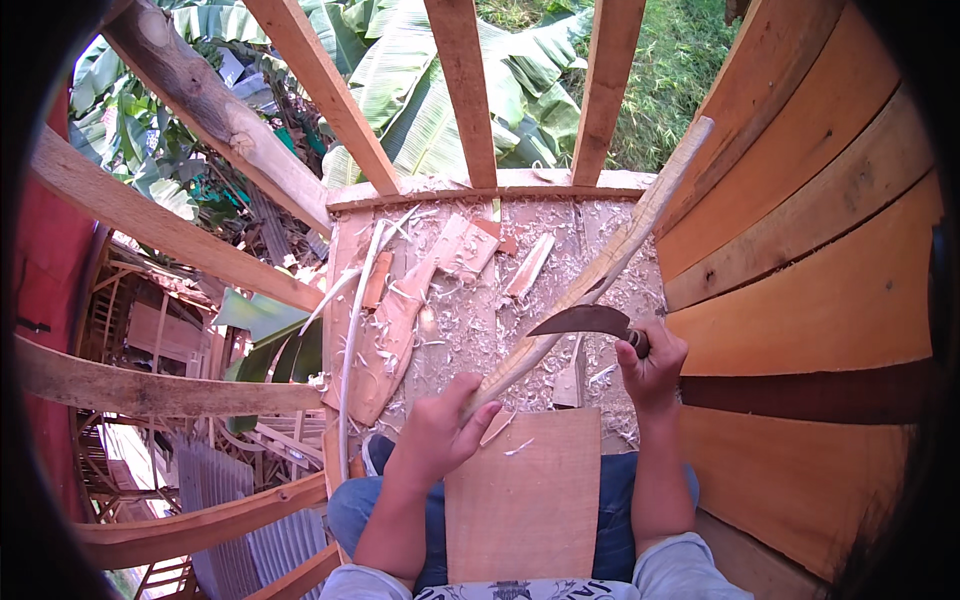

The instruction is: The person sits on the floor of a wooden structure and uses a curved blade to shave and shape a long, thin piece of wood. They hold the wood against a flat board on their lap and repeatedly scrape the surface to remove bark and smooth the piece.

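Note:
My left hand [440, 425] grips the near end of a long pale wooden stick [610, 255] that slants up and to the right, its far end near the plank wall. My right hand [655, 360] holds the handle of a curved dark knife [580, 320], whose blade lies against the stick's middle. A flat wooden board [525, 500] rests on my lap in blue jeans, just below both hands.
The wooden floor [480, 330] ahead is strewn with shavings and offcuts [465, 245]. A curved plank wall [810, 260] rises on the right. Slanted rails [465, 90] and beams border the front and left, with banana leaves and a drop beyond.

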`<move>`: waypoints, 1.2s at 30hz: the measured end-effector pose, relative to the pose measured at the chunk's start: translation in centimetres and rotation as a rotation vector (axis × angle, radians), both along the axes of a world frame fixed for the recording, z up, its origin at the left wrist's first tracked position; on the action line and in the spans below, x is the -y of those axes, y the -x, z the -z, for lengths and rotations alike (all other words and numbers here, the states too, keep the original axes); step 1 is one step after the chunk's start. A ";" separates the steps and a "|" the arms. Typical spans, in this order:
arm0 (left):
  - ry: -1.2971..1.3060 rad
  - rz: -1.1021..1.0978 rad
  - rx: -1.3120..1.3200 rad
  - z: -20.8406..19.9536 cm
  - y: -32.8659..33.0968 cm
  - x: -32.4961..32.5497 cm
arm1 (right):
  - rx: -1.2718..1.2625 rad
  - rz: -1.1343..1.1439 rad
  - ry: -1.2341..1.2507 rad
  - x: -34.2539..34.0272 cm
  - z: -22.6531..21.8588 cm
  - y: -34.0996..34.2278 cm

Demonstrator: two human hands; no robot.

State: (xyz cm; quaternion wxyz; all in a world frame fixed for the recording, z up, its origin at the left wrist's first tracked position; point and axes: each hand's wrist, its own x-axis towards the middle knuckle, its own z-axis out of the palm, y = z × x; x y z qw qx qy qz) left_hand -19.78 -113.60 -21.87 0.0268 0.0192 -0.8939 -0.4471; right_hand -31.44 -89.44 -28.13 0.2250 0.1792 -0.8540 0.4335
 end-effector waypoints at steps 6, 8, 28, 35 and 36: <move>-0.062 -0.045 0.036 -0.2 0.2 -0.1 | 0.012 -0.029 -0.017 1.2 -0.2 -0.7; -0.063 -0.022 -0.015 0.3 0.0 -0.1 | -0.029 -0.084 -0.042 2.1 -0.4 -1.2; -0.070 -0.024 -0.003 -0.5 -0.3 -0.9 | 0.200 0.314 0.493 -2.6 0.0 2.9; -0.069 -0.084 -0.030 0.3 -0.2 -0.7 | 0.076 -0.201 0.041 3.4 -0.4 -2.5; -0.066 -0.087 -0.039 0.2 -0.1 -0.7 | 0.045 -0.180 0.026 3.5 -0.3 -2.3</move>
